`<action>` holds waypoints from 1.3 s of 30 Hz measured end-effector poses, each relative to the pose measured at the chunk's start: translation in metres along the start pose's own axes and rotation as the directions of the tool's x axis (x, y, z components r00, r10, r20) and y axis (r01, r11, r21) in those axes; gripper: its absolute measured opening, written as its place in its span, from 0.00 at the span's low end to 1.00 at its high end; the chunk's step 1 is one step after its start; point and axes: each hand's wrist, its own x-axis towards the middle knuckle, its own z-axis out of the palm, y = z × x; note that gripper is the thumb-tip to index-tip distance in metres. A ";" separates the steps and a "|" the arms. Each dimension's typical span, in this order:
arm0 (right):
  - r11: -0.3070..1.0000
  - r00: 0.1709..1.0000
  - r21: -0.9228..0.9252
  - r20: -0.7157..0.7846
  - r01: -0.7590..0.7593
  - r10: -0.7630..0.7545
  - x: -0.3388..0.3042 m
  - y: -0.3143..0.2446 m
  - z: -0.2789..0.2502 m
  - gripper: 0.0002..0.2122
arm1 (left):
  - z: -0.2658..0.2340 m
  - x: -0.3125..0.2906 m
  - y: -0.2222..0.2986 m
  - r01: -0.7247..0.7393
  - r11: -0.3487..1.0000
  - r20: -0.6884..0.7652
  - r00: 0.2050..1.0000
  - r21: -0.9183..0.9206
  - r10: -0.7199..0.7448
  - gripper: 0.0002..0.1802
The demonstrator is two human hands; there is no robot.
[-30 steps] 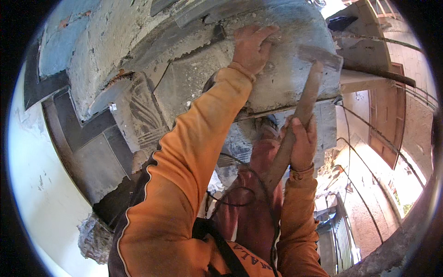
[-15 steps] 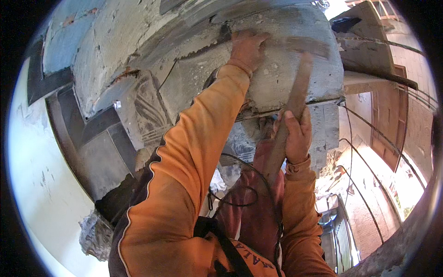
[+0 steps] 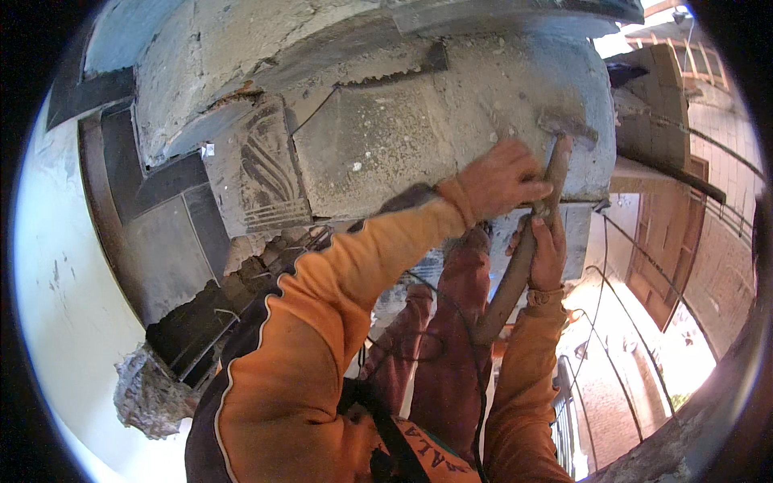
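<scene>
Now, left hand [image 3: 506,179] moved, beside hammer [image 3: 513,278]

The person's left arm [image 3: 346,266] reaches across rightward, left hand [image 3: 503,179] half-curled, slightly blurred. Right hand [image 3: 547,249], close beside it, found clenched.

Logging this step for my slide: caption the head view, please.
Right hand gripping a hammer, left hand close beside it, at a dusty grey ledge.

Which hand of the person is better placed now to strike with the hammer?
Probably the right. The right hand grips the hammer by its wooden handle. The left hand is close beside that handle, but I cannot tell whether it touches.
</scene>
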 end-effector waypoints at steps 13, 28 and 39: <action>0.109 0.670 -0.923 0.183 0.369 -0.719 0.049 -0.031 0.021 0.16 | -0.058 -0.089 -0.016 0.353 0.900 -0.020 0.933 0.255 -0.360 0.17; -0.045 0.936 -0.942 0.335 0.333 -0.102 0.074 0.008 0.185 0.22 | -0.093 -0.057 -0.119 0.226 -0.163 0.100 -0.268 -0.960 -0.958 0.16; -0.055 0.926 -0.947 0.321 0.317 -0.197 0.086 0.014 0.183 0.18 | -0.076 -0.078 -0.139 0.689 -0.188 -0.009 -0.272 -0.701 -0.962 0.15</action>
